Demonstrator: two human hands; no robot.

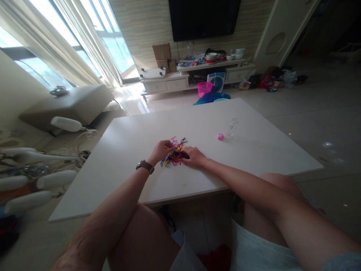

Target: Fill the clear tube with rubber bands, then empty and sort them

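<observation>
A loose pile of small, bright-coloured bands [175, 155], which look like little hair ties, lies on the white table [214, 165]. At the pile's left edge is my left hand [161, 151], a watch on its wrist. Its thumb and fingers are pressed together over the bands, and whatever they pinch is too small to make out. My right hand [194, 156] rests on the right side of the pile, thumb and fingers apart and touching the bands. Farther right on the table sit a pink, rounded object [220, 137] and a clear plastic item [232, 127], possibly a bag or container.
Beyond the table's far edge are a pink basket [204, 89], a blue bag-like item [211, 98] and a low TV cabinet [177, 83] with bowls and boxes. A lamp with white shades [58, 179] stands close on the left. My knees are at the near edge.
</observation>
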